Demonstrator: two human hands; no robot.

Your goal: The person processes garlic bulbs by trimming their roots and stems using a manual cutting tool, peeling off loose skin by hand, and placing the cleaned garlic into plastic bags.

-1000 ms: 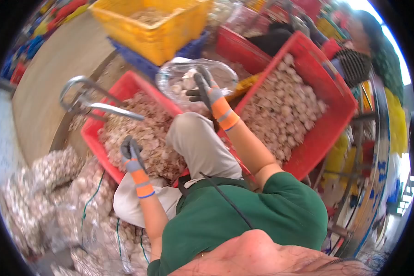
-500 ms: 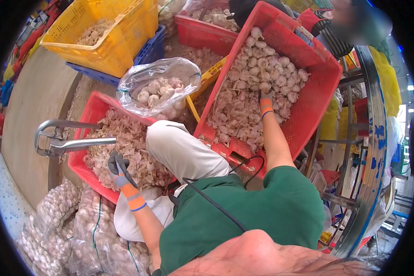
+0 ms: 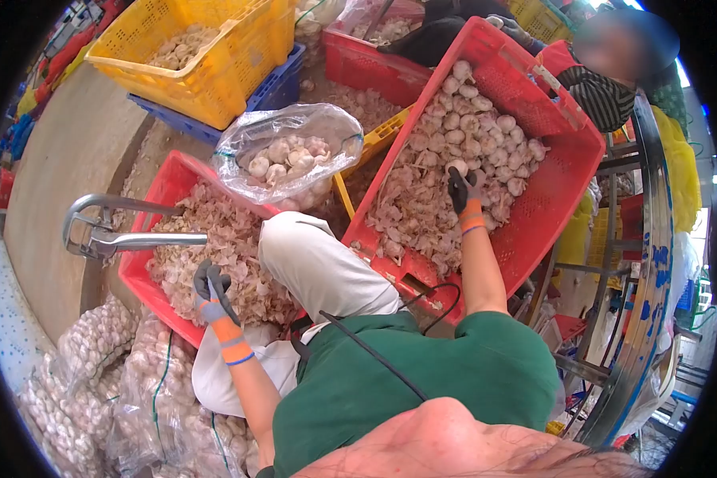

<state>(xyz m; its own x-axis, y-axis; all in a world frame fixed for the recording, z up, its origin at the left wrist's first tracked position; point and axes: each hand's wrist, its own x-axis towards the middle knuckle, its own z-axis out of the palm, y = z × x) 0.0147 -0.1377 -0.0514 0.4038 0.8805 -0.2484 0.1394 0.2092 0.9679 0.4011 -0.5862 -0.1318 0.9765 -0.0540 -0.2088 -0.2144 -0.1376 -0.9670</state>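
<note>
My right hand (image 3: 464, 191), in a grey and orange glove, is inside the large red crate (image 3: 562, 179), its fingers closed around a garlic bulb (image 3: 457, 167). Around it lie many whole garlic bulbs (image 3: 494, 143), with loose papery skins (image 3: 402, 207) on the near left side. My left hand (image 3: 213, 291), gloved the same way, hovers over a smaller red crate (image 3: 155, 295) full of garlic skins (image 3: 239, 275). Its fingers are apart, with nothing seen in them. Just beyond that hand is a metal lever tool (image 3: 147, 238) with a curved frame.
An open plastic bag of garlic (image 3: 291, 163) stands beyond my knee. Yellow (image 3: 207, 88) and blue (image 3: 267, 95) crates are stacked behind. Filled garlic bags (image 3: 139, 390) lie at lower left. A co-worker's gloved hand (image 3: 511, 30) is at the large crate's far edge. A metal frame (image 3: 653, 263) stands right.
My right hand has drawn slightly back from the pile, and a bulb now shows at its fingertips. The left hand has barely moved. The co-worker shows more fully, with a gloved hand in view.
</note>
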